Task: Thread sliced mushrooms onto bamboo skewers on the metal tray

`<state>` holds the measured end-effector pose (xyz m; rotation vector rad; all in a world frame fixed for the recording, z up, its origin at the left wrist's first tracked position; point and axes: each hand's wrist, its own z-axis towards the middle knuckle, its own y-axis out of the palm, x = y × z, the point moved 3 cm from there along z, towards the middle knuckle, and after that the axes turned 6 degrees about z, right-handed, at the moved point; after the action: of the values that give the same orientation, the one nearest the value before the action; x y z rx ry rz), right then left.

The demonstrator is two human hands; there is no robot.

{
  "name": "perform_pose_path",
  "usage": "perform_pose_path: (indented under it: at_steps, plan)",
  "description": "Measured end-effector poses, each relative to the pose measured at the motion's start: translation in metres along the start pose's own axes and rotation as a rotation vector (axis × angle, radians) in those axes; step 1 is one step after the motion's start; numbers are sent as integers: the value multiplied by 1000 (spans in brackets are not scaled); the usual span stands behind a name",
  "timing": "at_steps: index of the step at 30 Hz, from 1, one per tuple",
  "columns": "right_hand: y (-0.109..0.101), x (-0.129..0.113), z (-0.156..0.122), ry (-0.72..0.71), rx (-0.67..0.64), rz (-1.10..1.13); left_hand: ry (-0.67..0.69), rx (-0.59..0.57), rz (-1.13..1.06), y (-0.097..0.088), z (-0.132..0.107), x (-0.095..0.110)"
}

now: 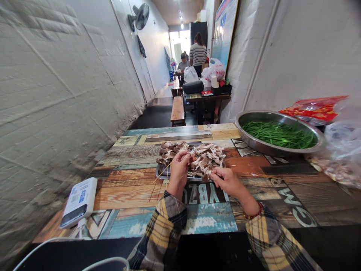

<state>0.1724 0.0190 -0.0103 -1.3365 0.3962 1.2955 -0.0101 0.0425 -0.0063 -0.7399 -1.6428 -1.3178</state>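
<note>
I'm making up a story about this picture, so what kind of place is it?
Maybe a small eatery: there's a tray of mushrooms, a big metal bowl of green stalks, and a wooden bench by another table.

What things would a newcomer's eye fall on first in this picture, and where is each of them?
Probably the long, thin, bright green stalks first, in the wide round metal basin at the right of the patchwork-patterned table. Next, the bare left hand and bare right hand, at the greyish-brown mushrooms heaped on a shallow metal tray in the middle. Then perhaps the white, box-shaped device near the table's left edge.
</note>
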Motion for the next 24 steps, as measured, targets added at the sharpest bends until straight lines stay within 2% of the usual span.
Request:
perform_pose_path:
  at_steps: [9, 15, 20, 24]
  plan:
    - [1, 2, 0, 5, 18, -30, 31, 27, 64, -3, 1, -2]
    - [0, -1, -1, 17, 22, -29, 97, -42, 173, 1, -1, 0]
    - [0, 2, 0, 16, 32, -39, 116, -41, 311, 3, -3, 0]
    - [0, 3, 0, 20, 41, -48, 113, -50, 293, 3, -3, 0]
